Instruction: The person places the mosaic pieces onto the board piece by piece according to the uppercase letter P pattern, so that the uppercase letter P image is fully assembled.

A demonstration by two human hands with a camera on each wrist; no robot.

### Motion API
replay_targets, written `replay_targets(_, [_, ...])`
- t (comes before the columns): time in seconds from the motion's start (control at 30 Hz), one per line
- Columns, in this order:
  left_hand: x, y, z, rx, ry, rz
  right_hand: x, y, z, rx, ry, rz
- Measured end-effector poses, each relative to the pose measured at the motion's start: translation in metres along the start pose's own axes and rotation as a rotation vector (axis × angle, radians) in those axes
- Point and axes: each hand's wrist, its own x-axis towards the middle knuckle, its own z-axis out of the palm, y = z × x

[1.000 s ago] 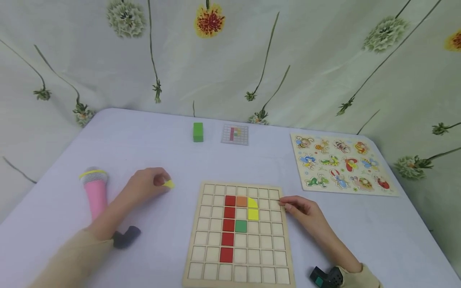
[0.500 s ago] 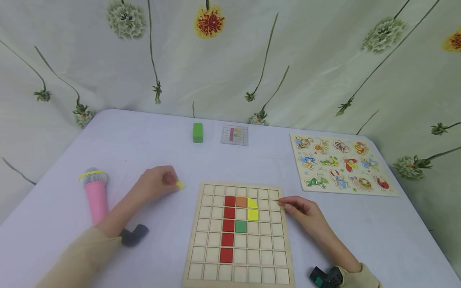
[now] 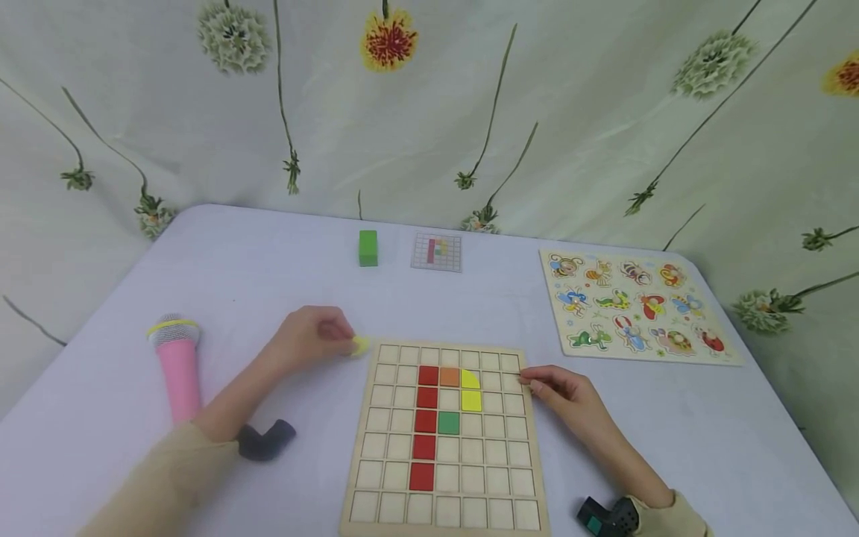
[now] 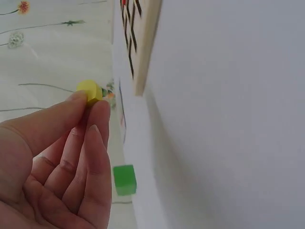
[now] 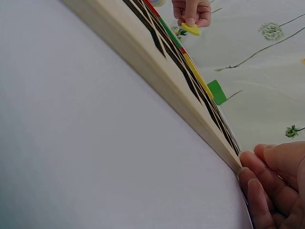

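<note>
My left hand [image 3: 312, 337] pinches a small yellow tile with a rounded edge [image 4: 89, 90] between thumb and fingertips. It holds the tile above the white table, just off the upper left corner of a wooden grid board [image 3: 392, 477]. Set in the board are a column of several red tiles [image 3: 426, 421], an orange tile [image 3: 450, 377], a green tile [image 3: 448, 423], a yellow square [image 3: 471, 400] and a yellow rounded tile [image 3: 470, 379]. At the board's upper right edge, my right hand [image 3: 570, 395] grips the rim between thumb and fingers, close-up in the right wrist view.
Behind the board lie a green block [image 3: 368, 248] and a small pattern card [image 3: 436, 252] printed with a coloured grid. A pink toy microphone [image 3: 180, 373] lies left, beside my left forearm. On the right is an insect puzzle board [image 3: 640, 306]. A flower-print cloth [image 3: 429, 112] hangs behind the table.
My left hand has moved right with the yellow tile, from open table to beside the board's upper left corner. The right hand stays at the board's edge, and the set tiles are unchanged.
</note>
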Motion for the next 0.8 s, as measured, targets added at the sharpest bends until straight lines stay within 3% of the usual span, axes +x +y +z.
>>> replay_targets(0.23, [-0.002, 0.035, 0.019, -0.223, -0.042, 0.036, 0.0, 0.0, 0.0, 0.0, -0.001, -0.002])
replay_targets(0.5, [-0.007, 0.07, 0.042, -0.241, -0.054, 0.134, 0.0, 0.0, -0.001, 0.005, -0.006, -0.013])
replay_targets(0.8, [-0.005, 0.096, 0.07, -0.322, -0.243, 0.206, 0.0, 0.001, 0.0, 0.003, -0.004, -0.018])
